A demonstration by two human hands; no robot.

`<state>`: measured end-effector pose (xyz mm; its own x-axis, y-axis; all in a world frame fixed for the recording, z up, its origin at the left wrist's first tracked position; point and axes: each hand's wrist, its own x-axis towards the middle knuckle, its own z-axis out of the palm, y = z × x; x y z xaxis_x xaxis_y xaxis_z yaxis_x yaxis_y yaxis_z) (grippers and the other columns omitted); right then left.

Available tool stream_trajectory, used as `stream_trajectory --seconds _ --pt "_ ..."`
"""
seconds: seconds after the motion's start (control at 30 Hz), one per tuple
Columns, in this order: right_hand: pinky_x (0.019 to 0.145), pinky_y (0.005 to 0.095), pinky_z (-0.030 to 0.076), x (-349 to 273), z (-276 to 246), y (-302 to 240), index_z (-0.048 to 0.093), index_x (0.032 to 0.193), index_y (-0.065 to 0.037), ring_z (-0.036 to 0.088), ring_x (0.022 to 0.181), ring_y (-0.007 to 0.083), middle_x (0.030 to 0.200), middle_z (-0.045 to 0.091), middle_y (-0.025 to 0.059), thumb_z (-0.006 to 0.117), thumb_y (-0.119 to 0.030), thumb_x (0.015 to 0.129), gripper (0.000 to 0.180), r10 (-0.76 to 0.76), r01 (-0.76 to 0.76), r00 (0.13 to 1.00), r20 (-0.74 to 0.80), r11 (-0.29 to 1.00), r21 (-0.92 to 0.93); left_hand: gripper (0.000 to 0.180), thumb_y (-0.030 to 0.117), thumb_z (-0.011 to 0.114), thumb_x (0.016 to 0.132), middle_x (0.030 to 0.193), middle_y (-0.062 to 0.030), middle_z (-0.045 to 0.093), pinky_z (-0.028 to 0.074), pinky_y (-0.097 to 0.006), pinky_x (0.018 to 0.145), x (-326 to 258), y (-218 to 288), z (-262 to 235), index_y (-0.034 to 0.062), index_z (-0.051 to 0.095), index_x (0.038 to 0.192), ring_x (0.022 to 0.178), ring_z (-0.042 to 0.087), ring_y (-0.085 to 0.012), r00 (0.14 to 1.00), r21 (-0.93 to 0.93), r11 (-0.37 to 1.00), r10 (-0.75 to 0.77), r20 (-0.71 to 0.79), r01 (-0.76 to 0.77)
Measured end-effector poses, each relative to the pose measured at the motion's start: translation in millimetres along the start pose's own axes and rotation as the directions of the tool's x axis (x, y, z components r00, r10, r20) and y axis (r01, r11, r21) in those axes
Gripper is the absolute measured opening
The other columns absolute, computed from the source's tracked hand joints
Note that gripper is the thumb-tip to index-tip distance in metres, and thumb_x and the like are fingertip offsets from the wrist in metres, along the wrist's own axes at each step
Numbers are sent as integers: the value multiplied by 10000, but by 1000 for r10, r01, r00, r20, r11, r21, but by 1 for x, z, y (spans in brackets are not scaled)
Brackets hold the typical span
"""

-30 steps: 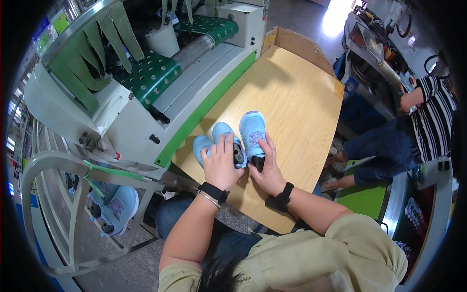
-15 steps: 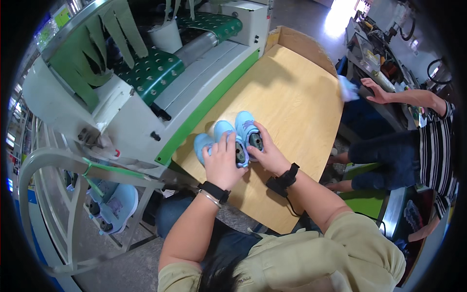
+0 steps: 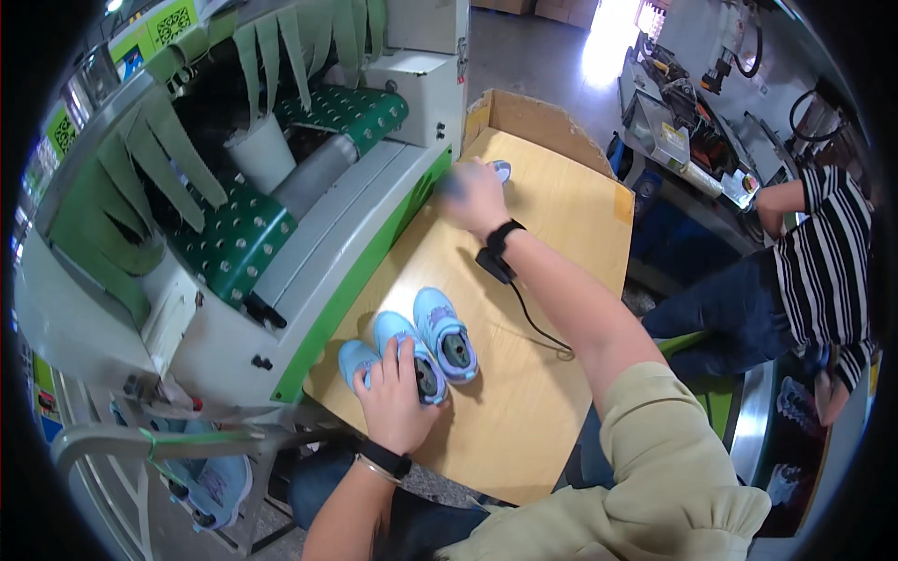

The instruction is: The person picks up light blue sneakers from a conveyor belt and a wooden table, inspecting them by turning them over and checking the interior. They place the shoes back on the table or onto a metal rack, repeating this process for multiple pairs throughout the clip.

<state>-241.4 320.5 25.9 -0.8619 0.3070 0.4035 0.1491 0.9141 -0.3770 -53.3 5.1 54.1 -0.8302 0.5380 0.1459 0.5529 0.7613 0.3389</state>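
Three light-blue children's shoes stand side by side on the near left part of the wooden table. My left hand is closed around the middle shoe, its fingers over the top and the thumb at the inner side. Partly behind that hand is the left shoe. The right shoe stands free, a dark insert showing in its opening, as in the middle one. At the far end of the table is my right hand, smeared by motion, a dark blur at its fingers. Just beyond it, part of another light shoe shows.
Left of the table stands a machine with a green perforated belt and hanging strips. A cardboard edge closes the far end. A cable trails from my right wristband. At right, a person in a striped shirt faces a bench.
My right hand has let go of the right shoe and swung forward to the table's far end. The left hand stays at the shoes. The co-worker's arm has drawn back from the table.
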Motion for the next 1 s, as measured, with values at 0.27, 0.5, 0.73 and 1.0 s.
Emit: stream_trajectory --seconds 0.27,0.5,0.73,1.0 --pt "1107 774 227 30 25 -12 241 1626 -197 188 1527 418 1643 248 190 572 -737 855 998 314 -253 914 256 936 -244 1056 374 899 586 1477 -168 496 277 -523 1088 -1 4 -7 56 417 1470 1284 504 -340 999 28 1000 -13 36 12" --pt "1067 694 385 8 -12 -14 355 1487 -122 321 1442 425 1512 376 203 716 -603 851 875 598 -612 791 131 779 136 1089 319 903 571 1469 -171 498 274 -535 1100 -4 0 3 62 384 1493 1316 483 -354 1000 3 1000 -7 -23 8" --pt "925 517 531 -15 11 65 369 1370 -88 645 1062 455 1101 620 284 780 -197 802 709 650 -556 760 25 629 543 1112 316 915 548 1458 -159 508 285 -540 1093 3 15 8 72 381 1493 1317 488 -352 1000 9 1000 3 10 -3" --pt "822 474 538 -165 -89 8 562 1225 -31 664 966 430 1041 679 259 693 -142 766 490 -173 -1 922 346 893 451 1174 297 923 513 1474 -151 498 271 -548 1123 -7 3 0 94 353 1519 1350 456 -352 999 43 998 -44 19 43"
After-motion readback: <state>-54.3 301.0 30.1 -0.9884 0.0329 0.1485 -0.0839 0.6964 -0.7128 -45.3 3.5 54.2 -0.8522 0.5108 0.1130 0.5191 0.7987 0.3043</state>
